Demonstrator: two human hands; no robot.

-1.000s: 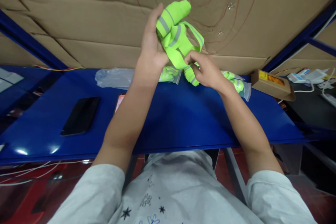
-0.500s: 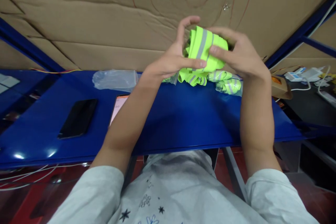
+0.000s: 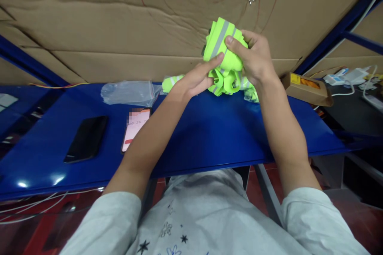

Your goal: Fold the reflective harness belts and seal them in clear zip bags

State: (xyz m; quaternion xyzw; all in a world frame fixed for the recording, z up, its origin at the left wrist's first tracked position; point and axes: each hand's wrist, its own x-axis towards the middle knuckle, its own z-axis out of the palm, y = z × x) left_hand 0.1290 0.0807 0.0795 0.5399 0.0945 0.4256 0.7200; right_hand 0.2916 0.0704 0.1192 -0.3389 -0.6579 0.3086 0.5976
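A folded bundle of neon yellow-green reflective strap with grey stripes is held up above the back of the blue table. My right hand is closed on its right side, thumb pressed on the front and fingers behind. At the lower left, my left hand grips the bundle, its thumb lying on the front face; its other fingers are partly hidden. Loose loops of the strap hang below. Behind my forearms lie bagged rolls of the same strap, one on the left and some on the right.
On the blue table lie a clear plastic bag, a lit phone and a dark phone. A cardboard box stands at right, near white adapters and cables. A cardboard panel rises behind.
The bundle and both hands have shifted slightly left in view. My left fingers, raised beside the bundle before, are now lower under it. More of the lit phone and the box shows.
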